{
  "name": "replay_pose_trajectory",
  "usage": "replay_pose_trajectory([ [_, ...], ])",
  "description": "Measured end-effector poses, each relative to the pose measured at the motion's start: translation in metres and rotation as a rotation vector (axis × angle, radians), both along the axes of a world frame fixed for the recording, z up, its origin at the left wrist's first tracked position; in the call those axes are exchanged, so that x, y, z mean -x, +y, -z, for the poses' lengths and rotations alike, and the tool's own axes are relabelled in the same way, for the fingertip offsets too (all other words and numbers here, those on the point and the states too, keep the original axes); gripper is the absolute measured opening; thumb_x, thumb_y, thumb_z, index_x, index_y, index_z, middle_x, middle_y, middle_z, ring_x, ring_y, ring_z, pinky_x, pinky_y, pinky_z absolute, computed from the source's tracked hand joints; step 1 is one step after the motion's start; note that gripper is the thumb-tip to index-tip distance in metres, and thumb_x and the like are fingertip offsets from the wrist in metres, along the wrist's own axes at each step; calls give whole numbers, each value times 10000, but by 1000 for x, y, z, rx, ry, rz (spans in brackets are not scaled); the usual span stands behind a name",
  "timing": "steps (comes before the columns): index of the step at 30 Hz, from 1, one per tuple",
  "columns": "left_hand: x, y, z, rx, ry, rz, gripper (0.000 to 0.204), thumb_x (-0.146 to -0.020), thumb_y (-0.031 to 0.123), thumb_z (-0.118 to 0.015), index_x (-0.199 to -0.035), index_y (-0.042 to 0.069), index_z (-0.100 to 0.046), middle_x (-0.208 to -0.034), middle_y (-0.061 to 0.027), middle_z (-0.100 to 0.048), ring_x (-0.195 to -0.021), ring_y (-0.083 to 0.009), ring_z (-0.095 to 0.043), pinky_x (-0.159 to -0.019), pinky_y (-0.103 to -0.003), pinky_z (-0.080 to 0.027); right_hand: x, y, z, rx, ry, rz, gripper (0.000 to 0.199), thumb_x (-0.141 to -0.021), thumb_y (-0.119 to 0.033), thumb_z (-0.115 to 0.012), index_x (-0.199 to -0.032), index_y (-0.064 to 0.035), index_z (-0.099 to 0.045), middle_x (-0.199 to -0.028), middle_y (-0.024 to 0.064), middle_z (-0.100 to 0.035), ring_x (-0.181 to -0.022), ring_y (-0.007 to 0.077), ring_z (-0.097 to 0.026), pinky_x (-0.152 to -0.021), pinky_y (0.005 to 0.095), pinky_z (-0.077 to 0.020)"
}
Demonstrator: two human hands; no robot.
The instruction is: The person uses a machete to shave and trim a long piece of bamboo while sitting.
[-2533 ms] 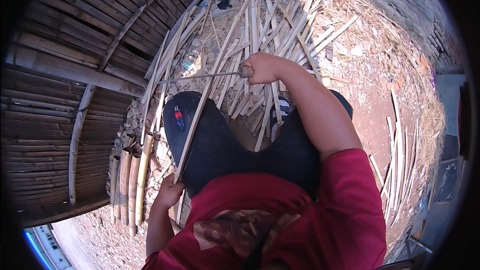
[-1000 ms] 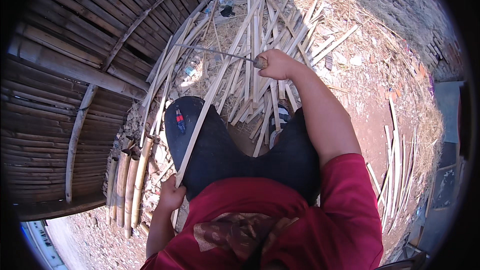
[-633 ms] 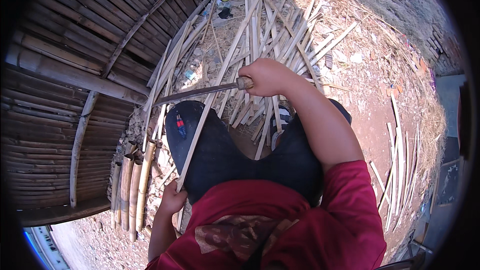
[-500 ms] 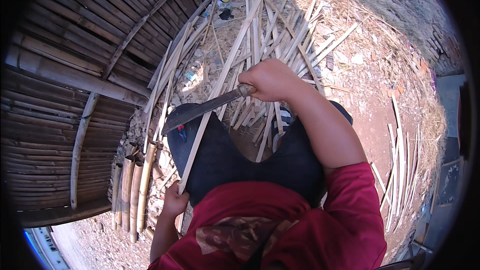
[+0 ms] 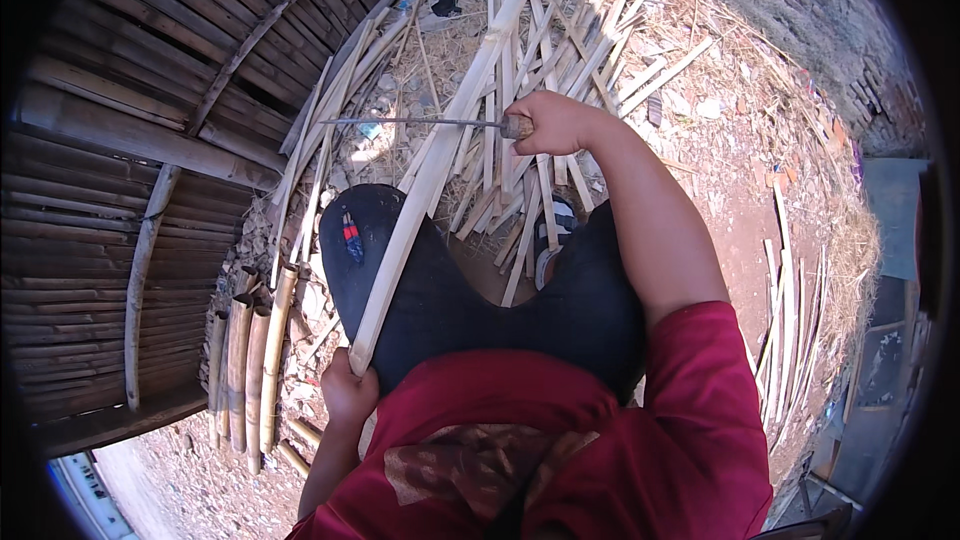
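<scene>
A long pale bamboo strip [image 5: 405,230] runs from beside my left hip, across my left thigh, out over the ground ahead. My left hand [image 5: 350,387] is closed around its near end. In my right hand [image 5: 548,123], the fingers wrap the wooden handle [image 5: 517,127] of a machete. Its dark blade [image 5: 420,121] points left, seen nearly edge-on, and crosses the strip well beyond my knees. I cannot tell whether the blade touches the strip.
Many cut bamboo strips [image 5: 600,60] lie piled on the straw-strewn ground ahead. Bamboo poles [image 5: 240,360] stand at the left by a slatted bamboo wall [image 5: 80,270]. More thin strips [image 5: 785,310] lie at the right. A lighter-like red and blue object [image 5: 352,238] rests on my left thigh.
My right hand has moved slightly forward and right with the machete. The blade has turned from slanting flat-on toward my left knee to nearly level and edge-on. The strip's broad face now shows.
</scene>
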State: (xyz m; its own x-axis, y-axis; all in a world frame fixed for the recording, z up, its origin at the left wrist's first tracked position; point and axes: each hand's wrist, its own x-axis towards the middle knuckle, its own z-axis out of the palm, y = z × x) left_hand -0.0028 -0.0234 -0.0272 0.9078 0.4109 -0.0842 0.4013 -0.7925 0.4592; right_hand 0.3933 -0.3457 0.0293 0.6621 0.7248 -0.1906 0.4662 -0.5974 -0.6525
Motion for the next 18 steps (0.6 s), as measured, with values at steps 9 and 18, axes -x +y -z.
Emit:
replay_pose_trajectory([
  [9,6,2,-6,-52,-8,22,166,-737,110,-634,-845,17,-549,-653,-225,-624,-643,-454,-655,-621,-534,-526,48,35,-22,143,-363,-140,208,-717,-180,-709,-885,-60,-677,-835,187,-693,-855,400,-676,-770,497,-533],
  [18,0,-1,-8,-26,-4,17,165,-745,98,-627,-860,12,-547,-635,-230,-609,-632,-457,-646,-607,-533,-514,9,6,4,89,-251,14,221,-695,-159,-680,-889,-53,-679,-834,194,-691,-853,403,-675,-756,484,-529],
])
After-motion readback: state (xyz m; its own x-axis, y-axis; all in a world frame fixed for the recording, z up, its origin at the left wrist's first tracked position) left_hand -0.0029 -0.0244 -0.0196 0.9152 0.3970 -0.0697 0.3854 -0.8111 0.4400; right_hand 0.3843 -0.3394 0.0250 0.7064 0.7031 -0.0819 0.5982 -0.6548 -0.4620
